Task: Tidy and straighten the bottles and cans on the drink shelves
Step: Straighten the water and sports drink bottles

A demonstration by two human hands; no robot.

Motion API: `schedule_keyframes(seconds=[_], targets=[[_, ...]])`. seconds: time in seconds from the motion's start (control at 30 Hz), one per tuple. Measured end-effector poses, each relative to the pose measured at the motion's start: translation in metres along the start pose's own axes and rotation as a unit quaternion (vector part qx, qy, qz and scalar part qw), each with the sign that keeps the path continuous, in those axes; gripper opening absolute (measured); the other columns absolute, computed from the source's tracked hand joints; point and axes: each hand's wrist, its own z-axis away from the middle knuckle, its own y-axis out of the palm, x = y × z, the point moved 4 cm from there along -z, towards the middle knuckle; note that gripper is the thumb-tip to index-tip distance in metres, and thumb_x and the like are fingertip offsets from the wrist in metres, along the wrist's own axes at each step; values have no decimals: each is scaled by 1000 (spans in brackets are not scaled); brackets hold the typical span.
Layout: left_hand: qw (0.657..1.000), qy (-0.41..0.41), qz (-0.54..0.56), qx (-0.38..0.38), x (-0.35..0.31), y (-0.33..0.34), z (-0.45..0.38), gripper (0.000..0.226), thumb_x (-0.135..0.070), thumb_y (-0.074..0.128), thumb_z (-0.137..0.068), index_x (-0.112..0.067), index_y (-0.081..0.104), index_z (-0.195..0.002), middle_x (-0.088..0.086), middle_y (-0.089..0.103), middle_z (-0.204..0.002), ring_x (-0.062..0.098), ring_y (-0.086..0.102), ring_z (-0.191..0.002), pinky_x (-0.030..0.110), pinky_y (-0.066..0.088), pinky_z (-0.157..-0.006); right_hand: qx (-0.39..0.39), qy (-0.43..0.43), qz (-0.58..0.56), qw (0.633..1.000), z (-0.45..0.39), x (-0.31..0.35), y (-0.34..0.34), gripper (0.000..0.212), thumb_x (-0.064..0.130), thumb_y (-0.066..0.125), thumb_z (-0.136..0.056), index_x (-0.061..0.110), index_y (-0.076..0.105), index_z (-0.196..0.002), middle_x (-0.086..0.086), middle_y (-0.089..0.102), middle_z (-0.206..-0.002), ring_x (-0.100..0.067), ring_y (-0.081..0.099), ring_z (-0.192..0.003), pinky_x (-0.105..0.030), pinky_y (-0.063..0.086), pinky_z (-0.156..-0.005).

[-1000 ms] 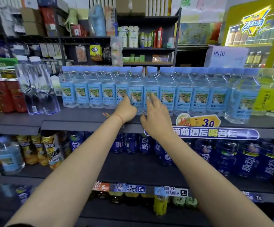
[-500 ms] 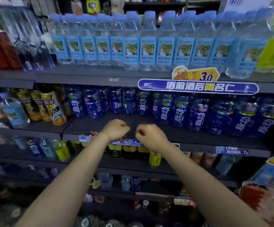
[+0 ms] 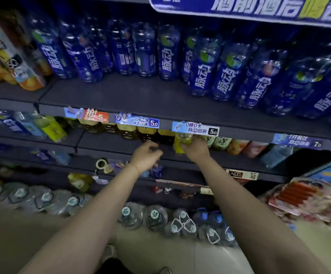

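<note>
Gripping a yellow bottle (image 3: 182, 142), right hand (image 3: 196, 149) reaches under the shelf (image 3: 121, 99); left hand (image 3: 146, 157) curled, empty.

Dim, shadowed shelves (image 3: 160, 99); motion blur throughout — edges bowed by the wide lens, floor (image 3: 160, 252) brighter

glossy clear plastic blue bottles (image 3: 204, 66) on a matt dark shelf (image 3: 141, 99).

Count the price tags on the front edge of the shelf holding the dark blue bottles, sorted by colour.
Tags with an orange part: 1
All-blue tags: 3
Total: 4
</note>
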Motion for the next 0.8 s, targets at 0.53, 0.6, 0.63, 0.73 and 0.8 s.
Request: schedule_keyframes(seconds=[0.53,0.6,0.63,0.73,0.8], targets=[[994,9,-108,1,44,-1,8,70,-36,80,-74,-19,47,-133,1,56,-125,22,57,-116,29,44,-86,111,55,-187,975,28,20,47,24,44,72,-80,20,68,-78,-7,73,-81,-18,70,-64,-30,56,-52],[995,16,-95,-4,42,-9,17,59,-47,82,-63,-20,57,-110,-2,66,-106,19,64,-100,30,48,-76,157,42,-210,964,42,32,51,32,47,72,-82,16,70,-83,-10,73,-80,-18,68,-59,-26,51,-47],[997,16,-73,-5,38,-16,24,56,-50,83,-60,-22,60,-103,-3,68,-98,16,65,-93,30,50,-75,178,29,-220,959,49,41,49,37,51,72,-82,14,71,-86,-11,73,-80,-18,68,-61,-25,51,-49],[999,29,22,28,27,-47,46,38,-36,87,-68,-26,65,-98,-9,72,-91,9,68,-85,24,53,-71,261,-14,-241,935,65,66,33,49,58,65,-85,9,69,-93,-13,72,-82,-22,70,-71,-28,55,-61],[993,42,83,74,18,-70,64,31,-26,84,-75,-26,66,-101,-11,74,-89,9,69,-84,20,51,-67,336,-51,-260,904,77,84,22,56,62,66,-81,10,64,-100,-12,71,-85,-25,68,-80,-32,54,-73]])
